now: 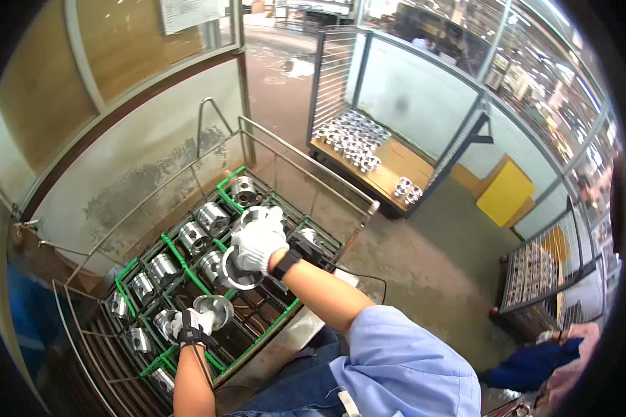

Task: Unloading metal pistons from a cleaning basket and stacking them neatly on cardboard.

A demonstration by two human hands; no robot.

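Metal pistons lie in rows in a wire rack with green-covered bars [188,270]. My right hand [259,242], in a white glove with a black strap at the wrist, is closed over the far right part of the rack. It grips a piston [234,272] whose open end faces me, and another piston lies against its far fingers. My left hand [196,324], gloved too, is closed at the near side on a piston [220,311] tilted with its hollow end outward. Both hands' fingertips are partly hidden by the gloves and pistons.
Metal rails [306,163] edge the rack's far side. Beyond stands a caged cart [396,163] with many pistons on its brown board. Another cart [532,278] of pistons is at the right, near a person in dark blue and pink [549,365]. A yellow panel [506,193] leans by the wall.
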